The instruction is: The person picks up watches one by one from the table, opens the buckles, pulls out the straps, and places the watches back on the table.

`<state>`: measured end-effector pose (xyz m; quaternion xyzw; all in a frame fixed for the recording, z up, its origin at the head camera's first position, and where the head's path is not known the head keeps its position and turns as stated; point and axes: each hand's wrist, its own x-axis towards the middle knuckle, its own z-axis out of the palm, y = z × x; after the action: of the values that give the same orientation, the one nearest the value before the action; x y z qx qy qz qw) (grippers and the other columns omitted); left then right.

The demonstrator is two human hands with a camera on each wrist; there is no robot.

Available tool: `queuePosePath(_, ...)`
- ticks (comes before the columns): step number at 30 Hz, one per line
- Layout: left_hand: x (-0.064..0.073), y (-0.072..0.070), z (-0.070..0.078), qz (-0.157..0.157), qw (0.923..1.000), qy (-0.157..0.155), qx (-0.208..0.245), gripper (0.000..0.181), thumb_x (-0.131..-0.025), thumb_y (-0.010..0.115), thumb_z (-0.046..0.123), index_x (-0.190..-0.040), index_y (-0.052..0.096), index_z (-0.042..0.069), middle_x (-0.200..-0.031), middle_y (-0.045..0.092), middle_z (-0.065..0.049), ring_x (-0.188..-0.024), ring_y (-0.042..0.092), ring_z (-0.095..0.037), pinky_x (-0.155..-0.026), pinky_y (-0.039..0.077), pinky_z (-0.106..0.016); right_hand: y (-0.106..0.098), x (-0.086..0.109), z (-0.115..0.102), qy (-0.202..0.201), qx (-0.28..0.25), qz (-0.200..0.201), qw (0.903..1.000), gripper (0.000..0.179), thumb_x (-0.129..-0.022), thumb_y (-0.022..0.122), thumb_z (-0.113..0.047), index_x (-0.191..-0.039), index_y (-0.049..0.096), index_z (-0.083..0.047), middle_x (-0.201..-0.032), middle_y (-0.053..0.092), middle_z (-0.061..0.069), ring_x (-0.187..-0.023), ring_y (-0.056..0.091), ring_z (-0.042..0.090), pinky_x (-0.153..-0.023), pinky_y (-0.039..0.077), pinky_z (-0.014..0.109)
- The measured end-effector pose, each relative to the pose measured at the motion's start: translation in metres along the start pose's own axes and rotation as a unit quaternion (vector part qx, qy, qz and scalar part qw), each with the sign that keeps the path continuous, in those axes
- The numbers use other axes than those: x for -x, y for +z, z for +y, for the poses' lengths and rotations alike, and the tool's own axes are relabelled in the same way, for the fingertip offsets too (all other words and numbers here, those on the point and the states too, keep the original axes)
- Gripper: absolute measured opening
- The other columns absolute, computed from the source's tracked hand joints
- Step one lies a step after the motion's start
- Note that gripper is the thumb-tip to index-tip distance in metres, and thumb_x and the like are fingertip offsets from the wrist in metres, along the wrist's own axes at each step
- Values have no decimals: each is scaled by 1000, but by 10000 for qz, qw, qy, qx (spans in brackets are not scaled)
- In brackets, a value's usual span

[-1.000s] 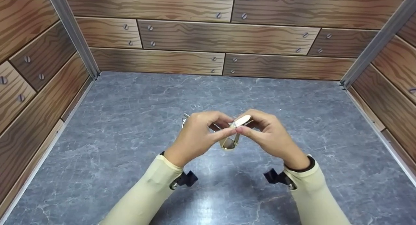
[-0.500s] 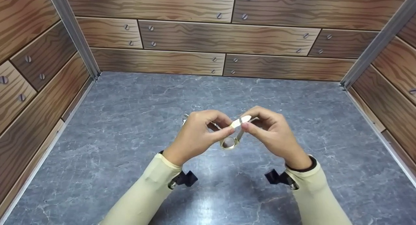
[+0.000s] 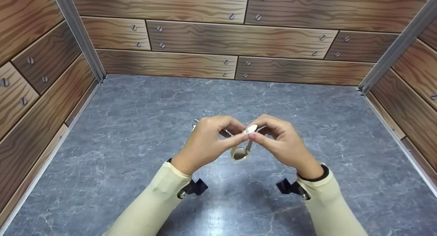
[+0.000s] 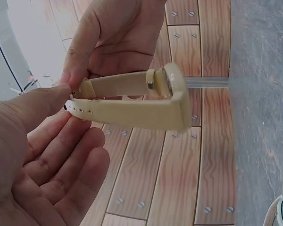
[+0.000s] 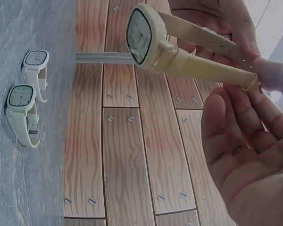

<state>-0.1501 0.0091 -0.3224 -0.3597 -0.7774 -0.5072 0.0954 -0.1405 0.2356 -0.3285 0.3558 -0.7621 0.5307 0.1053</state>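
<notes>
A cream-yellow wristwatch (image 3: 240,153) hangs above the table between the two hands, its strap bent into a loop and its case low. In the right wrist view, the squarish dial (image 5: 139,35) faces left. The left hand (image 3: 203,140) pinches the holed strap end (image 4: 82,109) between thumb and fingers. Against it, the right hand (image 3: 281,140) pinches the buckle end (image 5: 250,82). The pale strap tip (image 3: 252,129) shows between the thumbs in the head view. Fingers partly hide the buckle, so I cannot tell whether it is fastened.
Two more watches lie on the grey marbled table (image 3: 143,92): a white one (image 5: 36,58) and a pale green one (image 5: 21,96). In the head view the left hand mostly hides them. Wood-patterned panels (image 3: 191,36) wall the table at the back and sides.
The right hand moved slightly right, baring more of the strap tip, then came back against the left fingertips. Less of the tip shows now. The left hand has hardly moved.
</notes>
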Motion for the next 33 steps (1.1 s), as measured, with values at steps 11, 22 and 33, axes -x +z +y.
queuePosePath(11,-1,2,-3,-130,9989,77,-450,9,-96,76,22,-94,80,14,-90,75,6,-82,67,-3,-74,60,-25,-5,3,-1,-44,-239,292,9993,16,-94,65,13,-106,70,4,-98,70,8,-85,68,15,-75,58,25)
queuePosePath(22,0,-1,-6,781,9957,67,490,15,-96,74,13,-111,76,8,-90,75,4,-79,70,-7,-70,61,-28,-12,2,-5,370,-174,954,9946,14,-95,66,10,-108,71,8,-95,72,4,-80,67,12,-72,57,23)
queuePosePath(33,-1,2,-10,947,9941,143,518,14,-98,73,17,-111,76,12,-92,74,7,-79,70,-7,-70,61,-28,-17,1,-4,1063,463,940,9888,13,-97,71,-3,-109,74,-2,-99,71,13,-82,66,16,-71,56,23)
